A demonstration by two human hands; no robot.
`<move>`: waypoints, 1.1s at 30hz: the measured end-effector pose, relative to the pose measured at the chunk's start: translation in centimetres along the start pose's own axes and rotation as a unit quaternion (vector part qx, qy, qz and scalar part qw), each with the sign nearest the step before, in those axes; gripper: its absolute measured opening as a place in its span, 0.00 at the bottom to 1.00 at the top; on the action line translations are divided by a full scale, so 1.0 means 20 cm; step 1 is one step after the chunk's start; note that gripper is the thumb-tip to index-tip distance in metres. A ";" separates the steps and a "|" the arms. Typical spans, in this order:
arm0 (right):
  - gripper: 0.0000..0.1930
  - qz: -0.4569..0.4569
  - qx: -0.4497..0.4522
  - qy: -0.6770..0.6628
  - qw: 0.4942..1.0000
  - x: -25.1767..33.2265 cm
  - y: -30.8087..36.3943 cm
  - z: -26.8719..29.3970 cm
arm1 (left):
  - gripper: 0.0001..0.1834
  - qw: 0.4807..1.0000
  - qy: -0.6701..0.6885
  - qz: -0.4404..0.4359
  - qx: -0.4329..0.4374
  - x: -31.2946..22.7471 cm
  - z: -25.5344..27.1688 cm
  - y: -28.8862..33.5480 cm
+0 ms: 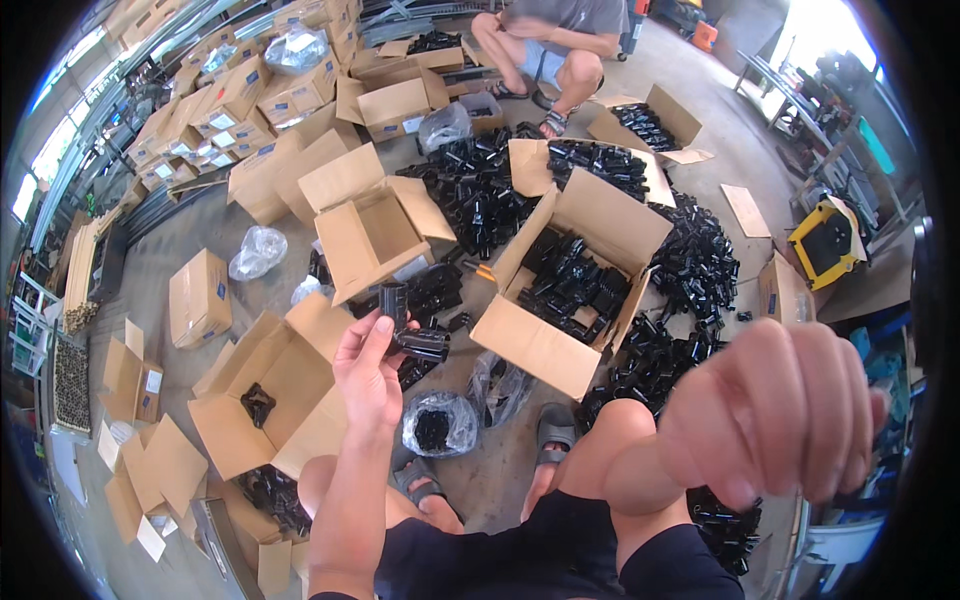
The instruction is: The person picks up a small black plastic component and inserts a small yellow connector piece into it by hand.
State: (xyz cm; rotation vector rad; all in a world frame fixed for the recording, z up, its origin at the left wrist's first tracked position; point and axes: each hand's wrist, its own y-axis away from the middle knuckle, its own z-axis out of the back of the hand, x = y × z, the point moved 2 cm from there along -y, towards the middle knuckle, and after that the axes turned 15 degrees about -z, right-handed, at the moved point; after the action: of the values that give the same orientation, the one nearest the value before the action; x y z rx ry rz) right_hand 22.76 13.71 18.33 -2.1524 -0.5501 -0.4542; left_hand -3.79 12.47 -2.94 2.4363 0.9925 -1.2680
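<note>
We see the black tubular fitting [424,345] gripped by the left hand's [368,378] thumb and fingers, projecting rightward beyond their tips. The left forearm rises; the right hand [770,415], raised, blurred, has curled fingers; we cannot tell whether they grip anything.

The lifted black fitting [424,345] has a smooth, glossy surface, though whether it is plastic or painted metal is unclear. The heap of pieces [690,245] shines likewise. The box [535,345] is matt brown cardboard. The bag [258,254] is crinkled, shiny clear plastic; the shorts [465,560] are dull, dark cloth.
</note>
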 end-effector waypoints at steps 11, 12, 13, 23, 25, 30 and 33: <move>0.28 -0.024 -0.005 0.006 1.000 -0.28 -0.10 0.35 | 0.09 1.000 -0.007 -0.014 -0.025 -0.05 0.05 -0.02; 0.27 -0.031 -0.023 -0.002 0.999 -0.29 -0.10 0.38 | 0.09 1.000 -0.002 -0.015 -0.028 -0.05 0.04 -0.02; 0.26 -0.038 -0.036 -0.019 0.998 -0.33 -0.11 0.41 | 0.09 0.999 -0.003 -0.022 -0.034 -0.07 0.06 -0.03; 0.21 -0.154 -0.197 -0.036 0.968 -0.59 -0.06 0.76 | 0.07 0.998 0.017 -0.035 -0.042 -0.16 0.10 -0.08; 0.21 -0.156 -0.238 -0.024 0.958 -0.60 -0.07 0.78 | 0.06 0.998 0.013 -0.035 -0.040 -0.14 0.09 -0.10; 0.21 -0.230 -0.285 0.128 0.922 -0.74 -0.02 0.92 | 0.09 0.997 0.015 -0.040 -0.063 -0.14 0.11 -0.10; 0.19 -0.401 -0.364 0.282 0.792 -0.97 0.10 1.07 | 0.07 0.997 0.016 -0.055 -0.054 -0.14 0.14 -0.13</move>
State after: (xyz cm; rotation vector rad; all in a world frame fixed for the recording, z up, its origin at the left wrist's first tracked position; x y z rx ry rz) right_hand 10.33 25.62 -4.93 -2.1702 -1.0393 -1.9852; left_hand -8.34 11.74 -2.20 2.3561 1.1858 -1.1777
